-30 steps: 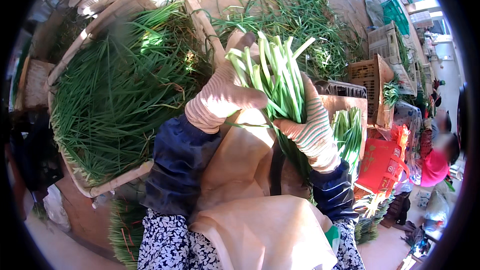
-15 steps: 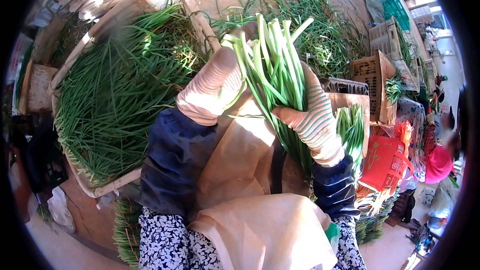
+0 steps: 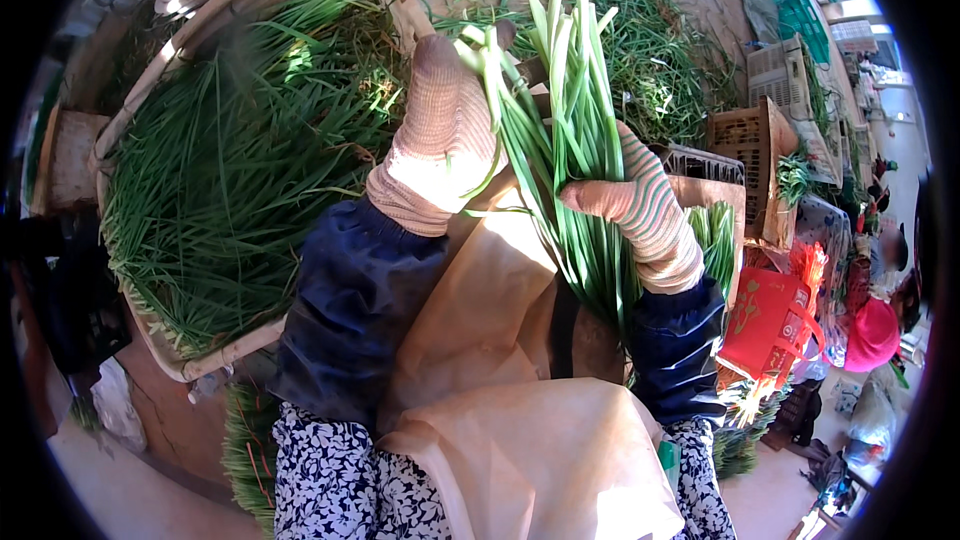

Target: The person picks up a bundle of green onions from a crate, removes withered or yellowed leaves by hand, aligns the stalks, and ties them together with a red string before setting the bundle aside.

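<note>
My right hand (image 3: 640, 210), in a striped knit glove, is wrapped round a bunch of chives (image 3: 590, 170), its thumb lying across the front. The pale cut ends point up and away, while the dark leaves hang down over my lap. My left hand (image 3: 445, 120), also gloved, pinches a few chive stalks (image 3: 495, 80) near their pale ends, just left of the bunch. These stalks lean apart from the others at the top and meet them lower down. Part of the left fingers is hidden behind the stalks.
At left a large framed basket (image 3: 190, 368) is heaped with loose chives (image 3: 230, 190). Leaf trimmings (image 3: 660, 70) lie on the ground ahead. Crates (image 3: 740, 145), standing chive bundles (image 3: 712, 240) and a red bag (image 3: 765, 320) are at right. A tan apron (image 3: 530, 450) covers my lap.
The bunch in my right hand stands more upright, its pale ends higher. My left hand has turned more upright, and a gap now shows between its stalks and the bunch.
</note>
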`<state>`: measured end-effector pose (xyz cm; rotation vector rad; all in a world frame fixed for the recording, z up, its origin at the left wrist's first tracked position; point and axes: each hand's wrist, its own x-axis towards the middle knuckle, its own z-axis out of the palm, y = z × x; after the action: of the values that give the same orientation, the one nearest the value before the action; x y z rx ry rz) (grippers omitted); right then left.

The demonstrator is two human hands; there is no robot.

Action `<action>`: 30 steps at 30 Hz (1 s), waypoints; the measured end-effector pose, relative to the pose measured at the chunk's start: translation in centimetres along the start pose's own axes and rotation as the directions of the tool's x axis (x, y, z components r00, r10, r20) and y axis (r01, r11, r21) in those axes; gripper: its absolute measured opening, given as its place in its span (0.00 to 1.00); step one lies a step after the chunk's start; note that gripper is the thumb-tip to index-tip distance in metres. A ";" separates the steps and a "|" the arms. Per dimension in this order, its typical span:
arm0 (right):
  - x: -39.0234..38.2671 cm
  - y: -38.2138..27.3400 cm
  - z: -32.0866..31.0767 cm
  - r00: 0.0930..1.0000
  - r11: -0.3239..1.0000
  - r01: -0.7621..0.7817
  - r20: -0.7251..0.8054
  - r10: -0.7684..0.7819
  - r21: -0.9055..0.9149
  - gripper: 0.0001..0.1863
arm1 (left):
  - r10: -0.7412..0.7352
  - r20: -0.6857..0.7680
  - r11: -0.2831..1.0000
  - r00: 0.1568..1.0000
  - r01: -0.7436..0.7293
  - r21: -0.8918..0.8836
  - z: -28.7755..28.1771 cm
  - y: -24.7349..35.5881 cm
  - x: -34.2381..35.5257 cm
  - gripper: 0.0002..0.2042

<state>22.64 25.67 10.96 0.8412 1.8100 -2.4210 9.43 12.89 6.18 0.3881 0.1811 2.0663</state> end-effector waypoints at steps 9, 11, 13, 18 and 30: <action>0.0 0.7 -0.8 1.000 1.000 -0.007 -0.019 0.007 -0.001 0.33 | -0.038 -0.144 0.987 0.989 0.060 0.147 0.3 -0.3 0.2 0.43; 0.2 1.2 -1.6 1.000 1.000 -0.018 -0.004 0.018 0.013 0.32 | -0.055 -0.279 0.955 0.959 0.132 0.264 0.3 -0.4 0.4 0.34; 0.2 2.0 -3.6 0.996 0.996 0.076 0.053 -0.073 -0.042 0.32 | -0.089 -0.220 0.990 0.971 0.110 0.084 0.0 -1.0 0.5 0.23; -0.8 3.0 -6.3 0.967 0.976 -0.114 0.245 0.066 0.187 0.39 | 0.010 -0.111 0.919 0.994 0.035 0.393 0.1 -3.2 1.1 0.26; -3.7 5.2 -6.1 0.980 0.854 -0.099 0.198 -0.004 0.510 0.38 | 0.427 -0.023 0.400 0.904 -0.166 0.901 0.6 -2.3 1.7 0.32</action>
<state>29.95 28.26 6.68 0.6182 1.0604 -2.8822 10.71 15.49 6.46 0.8372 1.5295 2.2086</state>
